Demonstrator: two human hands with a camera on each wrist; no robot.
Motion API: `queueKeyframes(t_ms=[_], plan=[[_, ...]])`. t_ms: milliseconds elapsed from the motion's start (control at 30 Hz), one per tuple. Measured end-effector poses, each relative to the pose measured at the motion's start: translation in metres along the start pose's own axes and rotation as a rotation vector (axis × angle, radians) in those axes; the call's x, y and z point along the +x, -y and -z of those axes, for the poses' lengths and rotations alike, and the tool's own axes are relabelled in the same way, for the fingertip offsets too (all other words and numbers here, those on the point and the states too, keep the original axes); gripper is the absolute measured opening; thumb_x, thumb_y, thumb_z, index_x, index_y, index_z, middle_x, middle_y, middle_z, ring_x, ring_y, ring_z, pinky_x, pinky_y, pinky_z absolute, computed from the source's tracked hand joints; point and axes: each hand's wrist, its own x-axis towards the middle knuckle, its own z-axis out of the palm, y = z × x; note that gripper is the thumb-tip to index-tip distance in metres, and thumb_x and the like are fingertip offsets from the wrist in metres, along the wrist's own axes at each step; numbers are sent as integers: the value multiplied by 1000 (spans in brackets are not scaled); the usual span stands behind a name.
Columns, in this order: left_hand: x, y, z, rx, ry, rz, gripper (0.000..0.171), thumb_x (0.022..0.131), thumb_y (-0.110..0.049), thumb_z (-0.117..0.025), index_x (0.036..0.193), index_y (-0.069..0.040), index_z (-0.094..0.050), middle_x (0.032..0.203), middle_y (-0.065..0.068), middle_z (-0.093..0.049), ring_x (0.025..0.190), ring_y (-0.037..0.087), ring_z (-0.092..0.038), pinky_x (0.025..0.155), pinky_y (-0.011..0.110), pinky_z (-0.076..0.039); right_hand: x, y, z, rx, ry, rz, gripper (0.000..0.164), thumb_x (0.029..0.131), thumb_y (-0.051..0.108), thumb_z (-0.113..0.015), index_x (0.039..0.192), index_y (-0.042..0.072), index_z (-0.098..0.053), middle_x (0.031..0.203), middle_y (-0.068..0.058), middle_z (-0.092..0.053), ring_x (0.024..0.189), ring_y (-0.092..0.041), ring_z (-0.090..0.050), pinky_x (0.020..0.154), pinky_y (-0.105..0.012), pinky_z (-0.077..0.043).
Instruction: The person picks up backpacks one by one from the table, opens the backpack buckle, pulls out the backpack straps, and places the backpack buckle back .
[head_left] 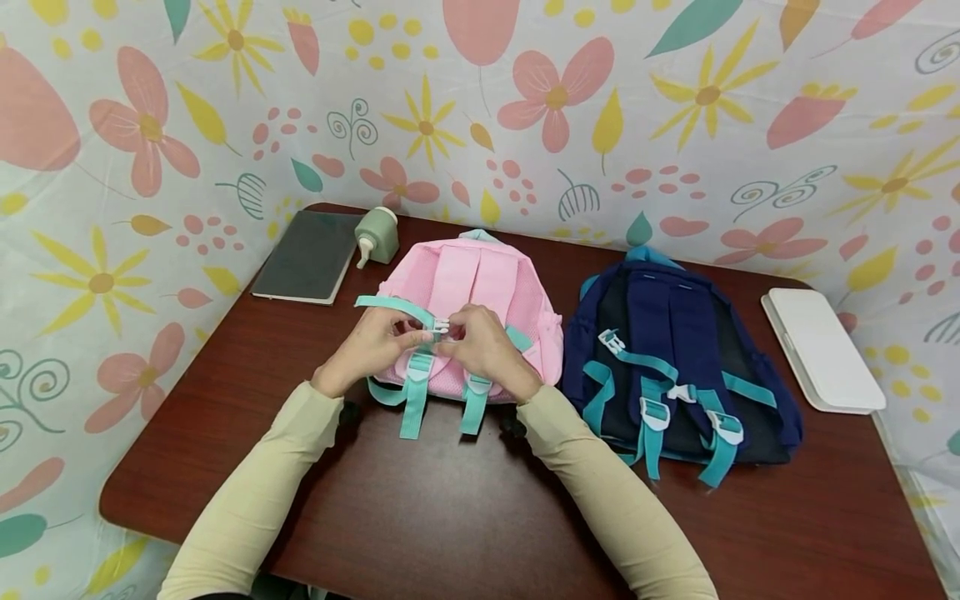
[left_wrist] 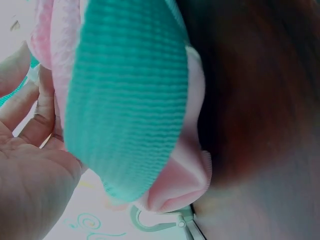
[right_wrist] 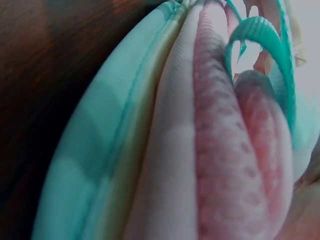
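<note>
A pink backpack (head_left: 491, 262) lies on the table with its shoulder straps facing up. Over its middle, a small white side-release buckle (head_left: 440, 327) on a teal strap sits between both hands. My left hand (head_left: 375, 342) pinches the buckle's left side, and a loose teal strap end (head_left: 393, 306) sticks out above its fingers. My right hand (head_left: 489, 346) pinches the buckle from the right, its fingers hiding that part. Below the hands, teal webbing hangs from two white strap adjusters (head_left: 420, 365). A wide teal strap (left_wrist: 127, 100) fills the left wrist view beside the left fingers.
Right of the pink bag lies a navy backpack (head_left: 675, 358) with teal straps and white buckles. A dark notebook (head_left: 307, 257) and a green pump bottle (head_left: 378, 236) are at the back left. A white case (head_left: 825, 350) lies at the table's right edge, near the patterned curtain.
</note>
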Motion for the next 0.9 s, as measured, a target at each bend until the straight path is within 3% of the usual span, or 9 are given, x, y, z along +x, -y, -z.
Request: queueKeyframes(t_ms=[167, 433, 700, 900], plan=[[0, 0, 1, -12, -15, -18, 5, 98, -9, -80, 96, -4, -81, 83, 7, -69, 77, 16, -57, 69, 28, -47, -1, 0, 0, 44, -31, 1, 11, 92, 15, -87, 97, 6, -84, 93, -11, -71, 89, -22, -63, 76, -28, -47], [2, -1, 3, -11, -73, -49, 12, 98, -10, -81, 91, -2, -80, 87, 11, -74, 80, 16, -57, 74, 27, -47, -1, -2, 1, 31, -26, -18, 17, 90, 17, -88, 99, 3, -84, 101, -13, -76, 94, -24, -66, 81, -30, -52], [2, -2, 4, -18, -83, -48, 12, 98, -10, -80, 91, 0, -80, 83, 12, -74, 74, 14, -53, 68, 23, -43, 0, -2, 0, 50, -98, 32, 19, 93, 22, -89, 104, 7, -86, 106, -10, -81, 103, -27, -68, 89, -36, -51], [3, -2, 4, -24, -80, -38, 15, 99, -10, -80, 88, 0, -79, 78, 11, -70, 67, 15, -50, 64, 24, -41, -1, -3, 1, 36, -87, 29, 15, 92, 20, -89, 99, 7, -86, 98, -9, -80, 94, -24, -65, 81, -31, -49]])
